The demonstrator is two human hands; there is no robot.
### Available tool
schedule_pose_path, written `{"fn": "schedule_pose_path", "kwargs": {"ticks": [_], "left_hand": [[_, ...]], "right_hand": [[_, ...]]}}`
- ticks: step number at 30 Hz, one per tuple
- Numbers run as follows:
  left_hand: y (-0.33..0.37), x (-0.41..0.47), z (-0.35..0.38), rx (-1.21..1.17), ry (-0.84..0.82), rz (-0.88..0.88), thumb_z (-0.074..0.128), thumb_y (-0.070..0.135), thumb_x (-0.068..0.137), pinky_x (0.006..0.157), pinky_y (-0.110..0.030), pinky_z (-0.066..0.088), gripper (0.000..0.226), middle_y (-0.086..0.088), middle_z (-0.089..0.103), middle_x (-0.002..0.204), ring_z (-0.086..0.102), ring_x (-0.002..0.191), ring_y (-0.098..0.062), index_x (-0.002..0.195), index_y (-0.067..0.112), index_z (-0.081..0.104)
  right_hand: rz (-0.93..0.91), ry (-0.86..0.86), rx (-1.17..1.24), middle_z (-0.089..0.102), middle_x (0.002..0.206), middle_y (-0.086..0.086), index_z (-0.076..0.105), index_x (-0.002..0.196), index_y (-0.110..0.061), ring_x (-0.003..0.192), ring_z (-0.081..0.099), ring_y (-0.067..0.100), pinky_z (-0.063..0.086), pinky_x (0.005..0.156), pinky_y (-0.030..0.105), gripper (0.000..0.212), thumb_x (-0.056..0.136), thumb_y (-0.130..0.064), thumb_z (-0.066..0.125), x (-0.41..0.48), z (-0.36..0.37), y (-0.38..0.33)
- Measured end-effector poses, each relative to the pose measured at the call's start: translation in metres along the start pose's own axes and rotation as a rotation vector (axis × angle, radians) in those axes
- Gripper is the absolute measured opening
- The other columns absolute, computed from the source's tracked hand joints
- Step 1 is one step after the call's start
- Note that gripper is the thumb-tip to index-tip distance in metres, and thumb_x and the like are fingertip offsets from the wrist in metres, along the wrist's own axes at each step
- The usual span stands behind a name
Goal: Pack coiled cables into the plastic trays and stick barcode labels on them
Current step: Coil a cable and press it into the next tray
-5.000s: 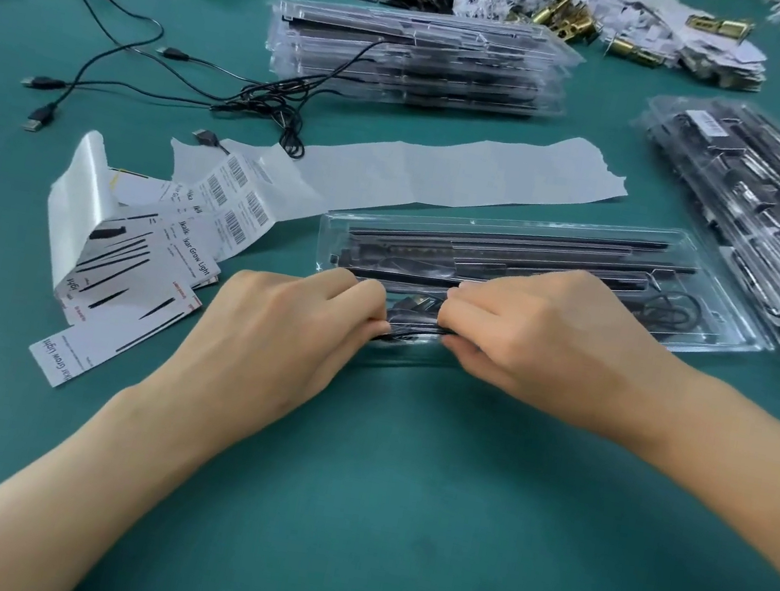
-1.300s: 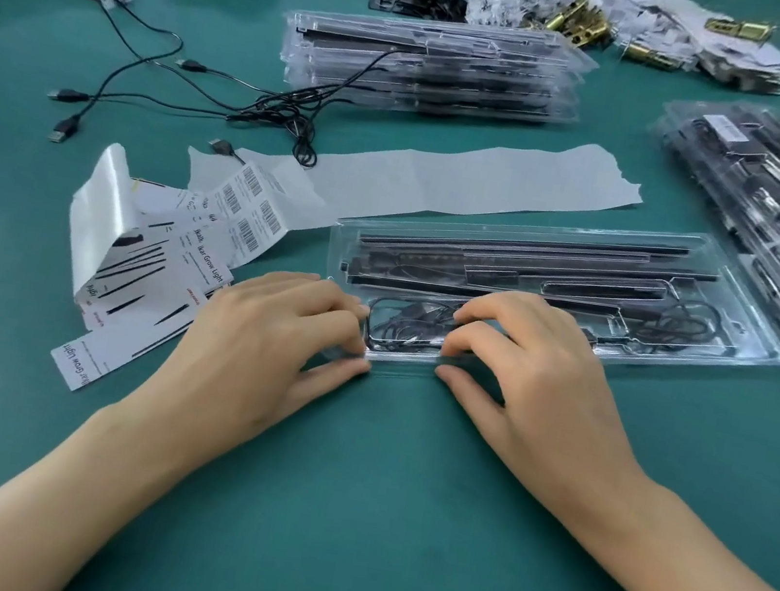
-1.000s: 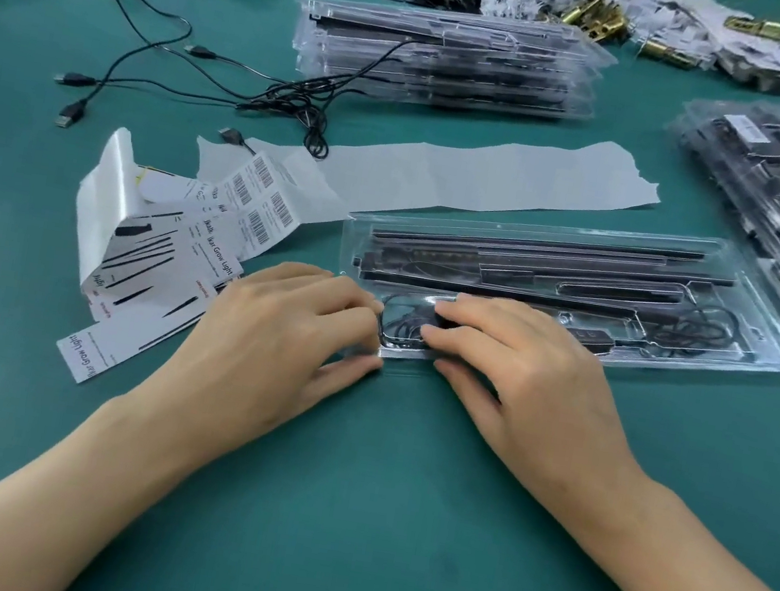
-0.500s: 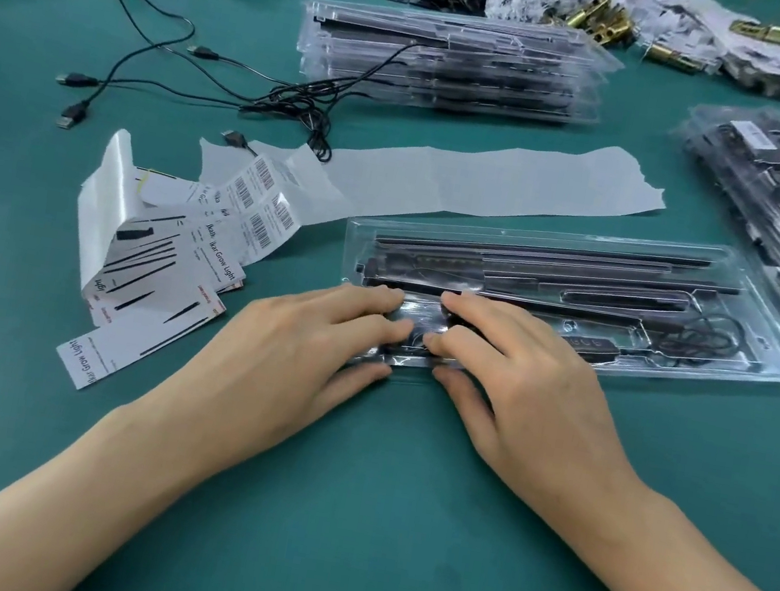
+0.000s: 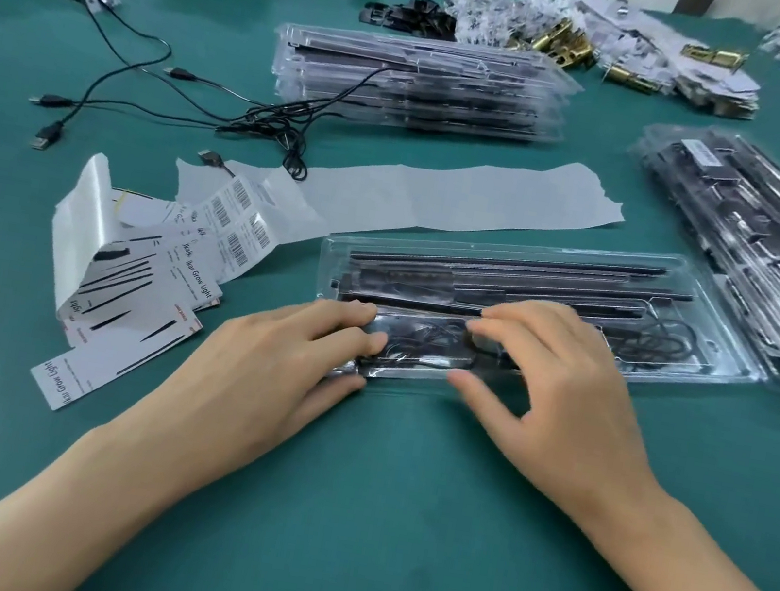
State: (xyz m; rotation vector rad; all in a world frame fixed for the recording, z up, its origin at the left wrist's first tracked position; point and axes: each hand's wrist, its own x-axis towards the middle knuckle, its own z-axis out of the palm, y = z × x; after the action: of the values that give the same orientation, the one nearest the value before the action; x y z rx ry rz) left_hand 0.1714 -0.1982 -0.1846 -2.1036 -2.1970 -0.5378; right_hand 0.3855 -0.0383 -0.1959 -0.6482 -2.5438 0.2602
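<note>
Now that the coiled cable (image 5: 416,345) has gone from pinched between fingers to lying in the tray's (image 5: 715,295) near-left pocket, both hands (image 5: 264,367) (image 5: 562,389) have spread apart, pressing flat either side. Looks seated; barcode labels (image 5: 235,230) next.

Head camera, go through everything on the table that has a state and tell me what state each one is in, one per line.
Front tray: flat on the table, holding dark bars and cable.
Coiled cable: pressed into the tray's near pocket.
Left hand: fingers flat on the tray's left end.
Right hand: fingertips pressing beside the coil.
Loose cables: uncoiled, spread out.
Barcode labels: on their sheet, unused.
Backing strip: peeled, bare.
Far trays: stacked.
</note>
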Motion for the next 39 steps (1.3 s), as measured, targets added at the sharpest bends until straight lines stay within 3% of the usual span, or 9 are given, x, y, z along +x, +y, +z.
{"fn": "schedule_pose_path", "kwargs": {"ticks": [4,12,16,20,25,29,33,36,39], "left_hand": [[-0.001,0.002,-0.001,0.029,0.005,0.014,0.067,0.033,0.094,0.073,-0.033,0.059,0.027,0.011,0.066,0.134,0.072,0.108,-0.018,0.120,0.025,0.073],[0.002,0.001,-0.001,0.074,0.008,0.025,0.064,0.033,0.093,0.071,-0.030,0.058,0.028,0.010,0.067,0.132,0.072,0.107,-0.017,0.118,0.024,0.073],[0.007,0.002,0.001,0.079,0.014,0.000,0.072,0.029,0.090,0.083,-0.033,0.058,0.028,0.007,0.068,0.130,0.070,0.111,-0.021,0.117,0.021,0.071],[0.021,0.015,0.005,0.191,0.045,0.031,0.074,0.025,0.088,0.095,-0.040,0.053,0.030,-0.001,0.066,0.120,0.065,0.110,-0.026,0.116,0.014,0.067],[0.055,0.056,0.015,0.255,-0.031,0.218,0.054,0.039,0.100,0.102,-0.038,0.045,0.039,0.002,0.057,0.131,0.055,0.122,-0.023,0.134,0.021,0.054],[0.064,0.072,0.023,0.266,-0.024,0.142,0.043,0.049,0.104,0.077,-0.029,0.040,0.036,0.007,0.052,0.124,0.049,0.116,-0.017,0.133,0.030,0.053],[0.064,0.068,0.024,0.261,-0.001,0.119,0.045,0.047,0.103,0.065,-0.028,0.032,0.033,0.009,0.055,0.115,0.053,0.107,-0.015,0.131,0.036,0.057],[0.065,0.067,0.024,0.281,-0.009,0.112,0.048,0.046,0.101,0.062,-0.027,0.032,0.029,0.010,0.059,0.109,0.057,0.100,-0.016,0.125,0.037,0.062],[0.066,0.065,0.025,0.295,0.001,0.123,0.046,0.041,0.102,0.058,-0.027,0.033,0.027,0.008,0.061,0.102,0.057,0.089,-0.017,0.117,0.035,0.067]], "right_hand": [[0.147,0.109,-0.080,0.072,0.107,-0.004,0.076,0.109,-0.012,0.105,0.062,0.017,0.048,0.095,0.035,0.032,0.101,-0.038,0.060,-0.014,-0.014,0.022],[0.097,-0.046,-0.192,0.071,0.101,-0.007,0.077,0.103,-0.015,0.092,0.064,0.022,0.054,0.074,0.036,0.023,0.099,-0.029,0.059,-0.001,-0.024,0.019],[0.074,-0.170,-0.230,0.070,0.096,-0.007,0.079,0.105,-0.017,0.088,0.065,0.024,0.052,0.073,0.038,0.027,0.099,-0.025,0.053,0.007,-0.032,0.023],[0.093,-0.283,-0.188,0.065,0.107,-0.012,0.072,0.123,-0.023,0.101,0.059,0.017,0.047,0.084,0.036,0.036,0.099,-0.029,0.047,0.007,-0.042,0.026],[0.082,-0.391,-0.230,0.058,0.111,-0.016,0.065,0.133,-0.030,0.108,0.053,0.012,0.043,0.093,0.034,0.044,0.090,-0.034,0.060,0.012,-0.049,0.028],[0.068,-0.493,-0.168,0.054,0.118,-0.018,0.059,0.139,-0.033,0.113,0.052,0.008,0.044,0.098,0.032,0.054,0.087,-0.046,0.068,0.017,-0.056,0.039],[0.085,-0.517,-0.170,0.056,0.117,-0.018,0.068,0.127,-0.037,0.108,0.056,0.009,0.048,0.092,0.035,0.057,0.083,-0.069,0.052,0.024,-0.066,0.051],[0.074,-0.521,-0.177,0.060,0.106,-0.018,0.075,0.109,-0.038,0.100,0.058,0.011,0.050,0.085,0.040,0.046,0.093,-0.063,0.040,0.034,-0.067,0.054],[0.092,-0.508,-0.209,0.065,0.092,-0.015,0.075,0.088,-0.034,0.089,0.061,0.011,0.051,0.073,0.036,0.033,0.098,-0.054,0.052,0.049,-0.062,0.059]]}}
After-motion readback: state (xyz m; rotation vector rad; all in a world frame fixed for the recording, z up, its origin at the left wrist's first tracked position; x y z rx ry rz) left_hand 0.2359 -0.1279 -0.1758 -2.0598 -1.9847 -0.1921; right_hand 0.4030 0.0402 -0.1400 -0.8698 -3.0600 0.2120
